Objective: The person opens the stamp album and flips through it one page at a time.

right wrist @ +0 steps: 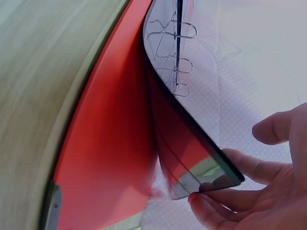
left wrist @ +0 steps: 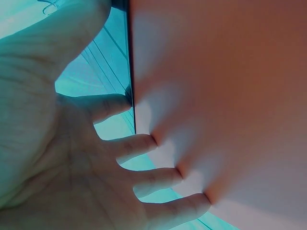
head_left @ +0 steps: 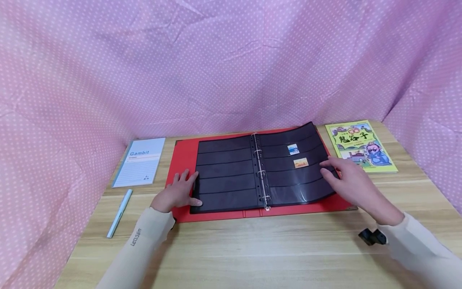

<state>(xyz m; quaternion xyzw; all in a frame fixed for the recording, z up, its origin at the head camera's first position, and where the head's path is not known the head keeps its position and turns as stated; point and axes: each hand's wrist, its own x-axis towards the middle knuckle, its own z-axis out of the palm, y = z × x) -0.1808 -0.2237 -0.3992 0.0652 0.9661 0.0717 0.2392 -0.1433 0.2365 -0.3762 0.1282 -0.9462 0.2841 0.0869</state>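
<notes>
A red ring binder [head_left: 216, 215] lies spread on the table with black pocket pages [head_left: 225, 170]. Two small stamps, a blue-and-white one [head_left: 293, 149] and an orange one [head_left: 300, 162], sit in the right page [head_left: 288, 194]. My left hand [head_left: 175, 194] rests at the left edge, thumb on the black page and fingertips on the red cover [left wrist: 230, 120]. At the right edge my right hand [head_left: 351, 184] touches the raised page. The right wrist view shows its fingers [right wrist: 240, 196] along the page's lifted edge, some beneath it, and the thumb held apart.
A Gambit notebook [head_left: 138, 162] lies at the left, with a pale blue pen [head_left: 119, 213] in front of it. A yellow comic-style book [head_left: 361, 146] lies right of the binder. Pink dotted cloth [head_left: 231, 68] hangs behind the wooden table [head_left: 260, 253].
</notes>
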